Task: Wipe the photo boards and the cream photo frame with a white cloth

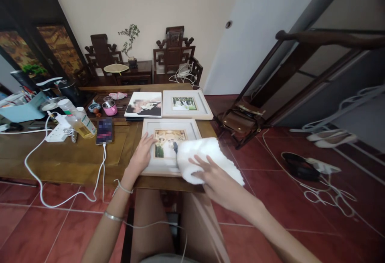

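Two hands on one frame (167, 167) here, and it's lying flat, face up, at the near edge of the counter (122, 152). Longer side seems to run left to right, though I wouldn't swear to it.

Left hand (142, 154) is the nearer one, right on the frame's left side: that grip is loose and flattish, fingers spread on the border, not clamped on anything as far as I can see. Right hand (214, 180) is across on the other side, with a white cloth (207, 152) between it and the frame. Cloth covers the near right corner and spills past the right edge. Fingers on that grip are spread over the top of the cloth; can't tell if the thumb is pinching it underneath.

Just beyond are a second frame (201, 100) and a photo panel (141, 112), side by side. Phone (104, 131) and bottle (82, 125) are off to the left.
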`<state>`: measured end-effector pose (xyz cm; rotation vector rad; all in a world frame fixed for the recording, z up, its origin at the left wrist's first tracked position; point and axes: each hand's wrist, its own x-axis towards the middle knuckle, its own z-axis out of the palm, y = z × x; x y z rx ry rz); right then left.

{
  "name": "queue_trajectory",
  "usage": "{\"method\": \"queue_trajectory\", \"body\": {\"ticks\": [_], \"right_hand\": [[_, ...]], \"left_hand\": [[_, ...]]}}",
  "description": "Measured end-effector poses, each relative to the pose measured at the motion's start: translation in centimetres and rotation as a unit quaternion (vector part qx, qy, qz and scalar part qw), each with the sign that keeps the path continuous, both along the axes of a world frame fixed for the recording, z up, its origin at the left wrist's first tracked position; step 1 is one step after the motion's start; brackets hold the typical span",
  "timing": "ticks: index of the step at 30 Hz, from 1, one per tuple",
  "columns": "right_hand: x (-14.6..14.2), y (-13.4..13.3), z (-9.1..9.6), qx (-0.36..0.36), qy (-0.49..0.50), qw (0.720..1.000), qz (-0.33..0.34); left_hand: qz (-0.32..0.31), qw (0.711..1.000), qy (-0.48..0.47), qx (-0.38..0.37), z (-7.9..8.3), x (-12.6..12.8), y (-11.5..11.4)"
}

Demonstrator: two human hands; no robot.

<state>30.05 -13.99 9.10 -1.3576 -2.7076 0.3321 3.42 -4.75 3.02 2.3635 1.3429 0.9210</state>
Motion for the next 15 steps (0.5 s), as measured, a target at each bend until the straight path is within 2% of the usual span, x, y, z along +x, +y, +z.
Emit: {"method": "queue_trajectory", "body": {"ticks": [2,5,10,13,15], "right_hand": [[-0.3,-1.2,0.0,-0.006,0.03,1.0,0.007],[-1.0,-0.8,-0.8,0.015,0.044,0.999,0.005],[-1.0,4.3,-2.1,0.073,0.006,0.996,-0.05],[-1.0,7.3,-1.8,0.096,-0.026,0.991,-0.084],[-0.9,8.1,-1.4,0.094,-0.042,0.991,-0.084]], "left_hand": [[0.001,1.0,-0.006,0.005,-0.1,0.0,0.0],[0.005,1.0,-0.01,-0.001,-0.2,-0.1,-0.1],[0.01,1.0,-0.005,-0.019,-0.4,0.0,-0.4],[0.024,0.999,-0.001,-0.038,-0.5,0.0,-0.6],[0.028,0.999,-0.001,-0.045,-0.6,0.0,-0.6]]}}
